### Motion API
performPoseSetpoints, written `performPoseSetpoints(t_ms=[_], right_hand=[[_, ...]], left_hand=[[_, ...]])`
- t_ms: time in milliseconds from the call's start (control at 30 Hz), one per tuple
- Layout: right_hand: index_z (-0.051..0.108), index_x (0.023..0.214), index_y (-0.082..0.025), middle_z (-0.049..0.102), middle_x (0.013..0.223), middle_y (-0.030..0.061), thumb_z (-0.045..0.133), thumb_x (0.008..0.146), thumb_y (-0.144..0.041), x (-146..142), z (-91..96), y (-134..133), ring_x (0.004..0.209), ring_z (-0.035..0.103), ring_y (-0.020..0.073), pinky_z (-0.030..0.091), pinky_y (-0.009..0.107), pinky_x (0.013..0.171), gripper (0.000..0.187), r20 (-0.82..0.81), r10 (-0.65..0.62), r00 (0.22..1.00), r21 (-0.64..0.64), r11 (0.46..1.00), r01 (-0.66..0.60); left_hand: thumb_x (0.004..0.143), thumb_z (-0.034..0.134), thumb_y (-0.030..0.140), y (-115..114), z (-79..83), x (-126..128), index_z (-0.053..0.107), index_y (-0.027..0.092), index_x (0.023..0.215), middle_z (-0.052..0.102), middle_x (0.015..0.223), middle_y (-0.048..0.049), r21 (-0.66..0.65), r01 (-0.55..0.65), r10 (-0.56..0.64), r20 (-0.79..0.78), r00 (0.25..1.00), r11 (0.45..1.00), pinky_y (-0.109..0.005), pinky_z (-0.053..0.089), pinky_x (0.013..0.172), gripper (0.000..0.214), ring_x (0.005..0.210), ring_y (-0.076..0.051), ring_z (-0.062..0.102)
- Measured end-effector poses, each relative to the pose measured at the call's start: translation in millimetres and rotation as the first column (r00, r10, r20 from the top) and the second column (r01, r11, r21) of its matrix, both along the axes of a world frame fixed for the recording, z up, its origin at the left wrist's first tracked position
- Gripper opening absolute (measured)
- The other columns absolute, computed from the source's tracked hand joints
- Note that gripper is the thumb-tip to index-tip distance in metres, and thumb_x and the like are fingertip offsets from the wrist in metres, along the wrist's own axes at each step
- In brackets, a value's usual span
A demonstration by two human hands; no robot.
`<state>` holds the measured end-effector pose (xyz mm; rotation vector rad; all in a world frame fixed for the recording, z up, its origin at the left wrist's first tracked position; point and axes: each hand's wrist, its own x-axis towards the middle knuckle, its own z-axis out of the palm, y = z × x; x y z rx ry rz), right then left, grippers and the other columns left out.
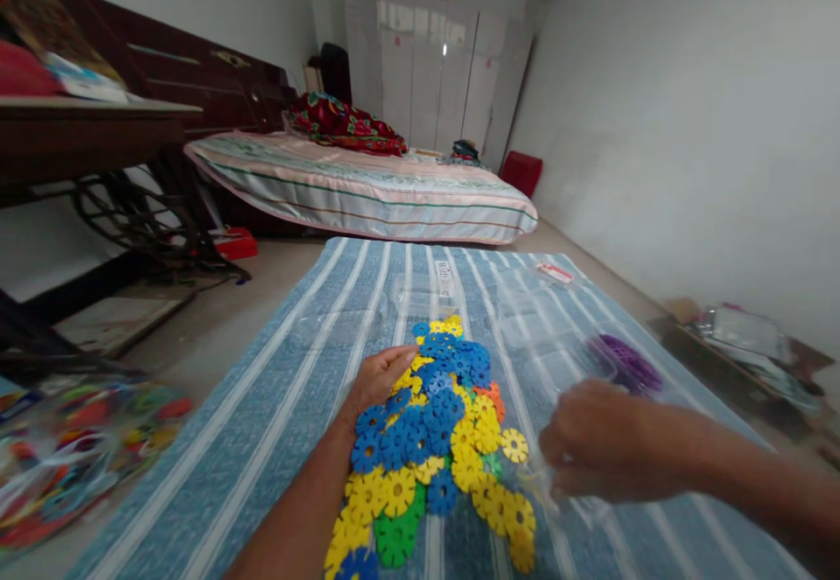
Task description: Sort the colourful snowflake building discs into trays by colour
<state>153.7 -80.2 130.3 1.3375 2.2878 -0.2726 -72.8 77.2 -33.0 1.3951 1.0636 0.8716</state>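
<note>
Bag of mixed colourful bits (85,466) on the floor at 8 o'clock. Left hand (381,379) around 6:30, fingers stretched against the pile of flower discs (441,418), can't tell if it's pinching any. Pile's at 6 on the striped cloth (282,405). Right hand (591,442) at 4, curled, blurry, grip unclear. Purple pieces (628,365) at its 1 o'clock.

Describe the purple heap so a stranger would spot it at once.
Find the blue-and-white striped cloth in front of the bed. On its right side, just past the person's right hand, lies the purple heap. It is the cloth's only purple, well apart from the blue and yellow discs.
</note>
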Motion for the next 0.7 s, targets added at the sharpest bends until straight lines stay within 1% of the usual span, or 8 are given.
performPoseSetpoints(t_ms=[100,233,333,400,467,567,600,700], right_hand=[[0.067,0.076,-0.020,0.067,0.068,0.0048,0.055,0.085,-0.031,31.1,-40.0,-39.3,0.058,0.060,0.0166,0.035,0.026,0.052,0.019,0.041,-0.153,0.987,0.187,0.972,0.143],[0.061,0.068,-0.021,0.063,0.065,0.0030,0.050,0.087,-0.027,67.3,-111.4,-76.4,0.060,0.060,0.0165,0.041,0.025,0.050,0.022,-0.115,-0.242,0.963,0.509,0.819,0.266],[0.063,0.085,-0.024,0.068,0.082,0.0035,0.057,0.079,-0.025,81.4,-143.4,-97.4,0.074,0.065,0.0189,0.050,0.026,0.058,0.009,-0.235,-0.280,0.931,0.532,0.764,0.364],[0.062,0.105,-0.027,0.068,0.102,0.0047,0.060,0.077,-0.031,88.6,-142.7,-103.7,0.087,0.066,0.0205,0.054,0.027,0.068,0.028,-0.292,-0.321,0.901,0.482,0.765,0.428],[0.059,0.115,-0.027,0.065,0.114,0.0059,0.054,0.083,-0.038,100.6,-129.2,-99.9,0.096,0.064,0.0211,0.054,0.030,0.077,0.034,-0.307,-0.405,0.861,0.471,0.722,0.508],[0.063,0.109,-0.023,0.065,0.109,0.0091,0.043,0.090,-0.037,133.1,-108.5,-76.8,0.097,0.062,0.0247,0.052,0.036,0.078,0.031,-0.220,-0.598,0.770,0.539,0.584,0.607],[0.064,0.105,-0.021,0.066,0.103,0.0101,0.044,0.089,-0.033,146.5,-106.3,-67.1,0.096,0.062,0.0261,0.051,0.037,0.076,0.028,-0.168,-0.650,0.741,0.549,0.563,0.618],[0.066,0.095,-0.015,0.066,0.094,0.0122,0.045,0.085,-0.021,183.9,-117.4,-43.4,0.095,0.060,0.0271,0.048,0.035,0.074,0.023,-0.095,-0.689,0.718,0.551,0.564,0.615]], left_hand=[[0.059,0.067,0.063,2.8,0.6,0.1,0.071,0.017,0.098,0.073,0.099,-0.0060,0.016,-0.003,0.004,-0.051,0.999,1.000,-0.031,0.053,0.078,0.061,0.092,-0.026,0.066],[0.059,0.067,0.064,5.4,1.8,0.3,0.071,0.017,0.101,0.073,0.099,-0.0066,0.011,-0.011,0.012,-0.094,0.996,1.000,-0.030,0.054,0.076,0.063,0.091,-0.026,0.066],[0.055,0.069,0.065,5.7,5.7,1.4,0.072,0.017,0.098,0.072,0.100,-0.0068,0.030,-0.038,0.041,-0.113,0.993,0.999,-0.030,0.054,0.076,0.064,0.092,-0.026,0.066],[0.053,0.070,0.065,5.1,9.6,2.4,0.073,0.018,0.097,0.073,0.100,-0.0062,0.009,-0.033,0.034,-0.104,0.994,0.999,-0.030,0.055,0.075,0.064,0.091,-0.026,0.066],[0.052,0.070,0.065,4.9,12.4,2.6,0.073,0.020,0.096,0.073,0.099,-0.0049,-0.011,-0.030,0.029,-0.103,0.994,0.999,-0.028,0.055,0.074,0.063,0.090,-0.026,0.066],[0.053,0.070,0.064,7.9,10.5,0.9,0.073,0.021,0.096,0.073,0.100,-0.0038,0.005,-0.029,0.029,-0.138,0.990,1.000,-0.025,0.054,0.075,0.061,0.092,-0.024,0.066],[0.054,0.069,0.064,9.7,8.1,0.0,0.073,0.021,0.097,0.072,0.100,-0.0042,0.008,-0.025,0.026,-0.148,0.989,1.000,-0.025,0.054,0.075,0.061,0.091,-0.024,0.066],[0.056,0.069,0.064,14.4,-0.2,-2.7,0.072,0.019,0.101,0.072,0.101,-0.0067,-0.007,-0.001,0.000,-0.140,0.990,1.000,-0.027,0.055,0.072,0.064,0.089,-0.025,0.067]])
